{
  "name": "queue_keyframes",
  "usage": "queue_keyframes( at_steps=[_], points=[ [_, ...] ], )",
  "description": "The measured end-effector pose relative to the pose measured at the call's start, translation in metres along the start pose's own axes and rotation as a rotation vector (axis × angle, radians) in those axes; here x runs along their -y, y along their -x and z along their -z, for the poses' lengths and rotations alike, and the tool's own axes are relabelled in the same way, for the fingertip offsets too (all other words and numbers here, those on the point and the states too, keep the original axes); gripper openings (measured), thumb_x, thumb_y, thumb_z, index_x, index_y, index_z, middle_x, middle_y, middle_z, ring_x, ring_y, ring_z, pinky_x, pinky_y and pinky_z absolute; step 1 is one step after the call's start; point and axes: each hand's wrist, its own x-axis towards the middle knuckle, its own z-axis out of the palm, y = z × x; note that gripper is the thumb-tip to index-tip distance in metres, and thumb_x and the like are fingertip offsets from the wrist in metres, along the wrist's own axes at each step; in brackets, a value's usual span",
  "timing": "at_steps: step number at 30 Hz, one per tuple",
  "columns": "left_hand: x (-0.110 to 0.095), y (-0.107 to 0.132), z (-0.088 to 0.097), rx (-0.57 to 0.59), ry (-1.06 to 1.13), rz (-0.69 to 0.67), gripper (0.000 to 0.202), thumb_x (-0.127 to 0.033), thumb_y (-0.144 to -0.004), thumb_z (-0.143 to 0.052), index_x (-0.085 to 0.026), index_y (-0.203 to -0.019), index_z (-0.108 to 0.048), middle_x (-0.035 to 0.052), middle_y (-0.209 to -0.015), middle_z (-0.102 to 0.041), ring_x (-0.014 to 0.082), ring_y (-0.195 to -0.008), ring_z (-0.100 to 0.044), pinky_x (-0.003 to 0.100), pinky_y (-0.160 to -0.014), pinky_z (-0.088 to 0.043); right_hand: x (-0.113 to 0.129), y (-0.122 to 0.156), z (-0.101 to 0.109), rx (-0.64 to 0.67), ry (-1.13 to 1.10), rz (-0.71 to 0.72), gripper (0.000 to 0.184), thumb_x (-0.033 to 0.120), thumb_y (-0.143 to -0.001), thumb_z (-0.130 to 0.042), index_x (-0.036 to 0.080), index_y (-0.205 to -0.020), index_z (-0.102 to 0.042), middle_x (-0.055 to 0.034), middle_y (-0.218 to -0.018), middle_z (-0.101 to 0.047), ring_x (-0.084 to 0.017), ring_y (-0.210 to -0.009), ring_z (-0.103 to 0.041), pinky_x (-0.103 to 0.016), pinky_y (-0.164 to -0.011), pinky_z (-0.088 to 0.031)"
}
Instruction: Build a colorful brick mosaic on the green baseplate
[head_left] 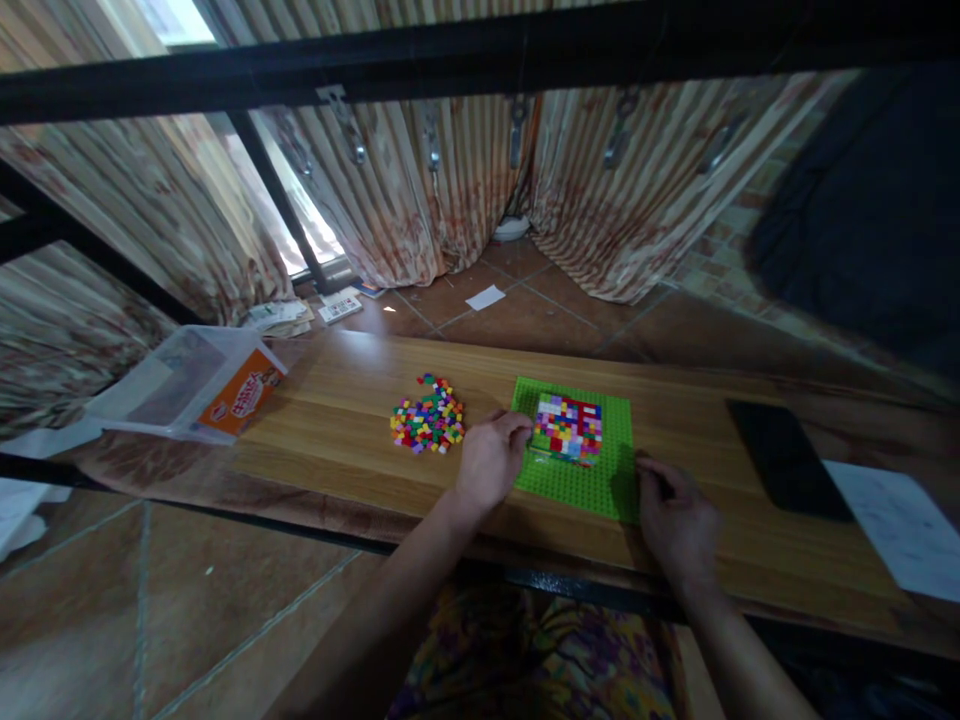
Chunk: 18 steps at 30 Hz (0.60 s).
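A green studded baseplate (619, 430) lies on the wooden table. On it stands a low block of many-coloured toy bricks (568, 430), mostly red, white, purple and yellow on top. My left hand (491, 458) is at the left side of this block, thumb and forefinger pinched together; whatever is between them is too small to make out. Curled at the plate's right edge, my right hand (679, 515) has its fingertips against that edge and seems to grip it. A loose pile of small coloured bricks (429, 418) lies left of my left hand.
A clear plastic box (176, 385) with an orange label stands at the table's left end. Toward the right lie a black flat object (787, 458) and a white paper sheet (900, 525). A dark metal bar (450, 65) crosses above, before striped curtains (420, 220).
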Motion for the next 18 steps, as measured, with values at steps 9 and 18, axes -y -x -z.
queue_keyframes(
  at_steps=[9,18],
  points=[
    [-0.008,-0.015,-0.013,0.063,-0.088,-0.026,0.019,-0.02,-0.088,-0.054,-0.026,-0.094,-0.071,0.0003,-0.095,-0.071,0.0138,-0.084,-0.066,0.024,-0.08,-0.049,0.003,0.0,0.001,0.011,-0.018,-0.011,0.038,0.045,-0.089,-0.047,0.016,-0.093,-0.071,-0.0119,-0.096,-0.074,-0.025,-0.085,-0.069,-0.035,-0.077,-0.052],
    [-0.008,-0.015,-0.014,0.078,-0.084,-0.011,0.025,-0.013,-0.085,-0.051,-0.025,-0.098,-0.068,0.0003,-0.096,-0.072,0.0131,-0.084,-0.067,0.024,-0.081,-0.052,0.001,0.0,0.0,-0.005,-0.026,-0.011,0.037,0.045,-0.089,-0.047,0.017,-0.093,-0.071,-0.0114,-0.097,-0.073,-0.024,-0.087,-0.069,-0.035,-0.079,-0.051]
  ],
)
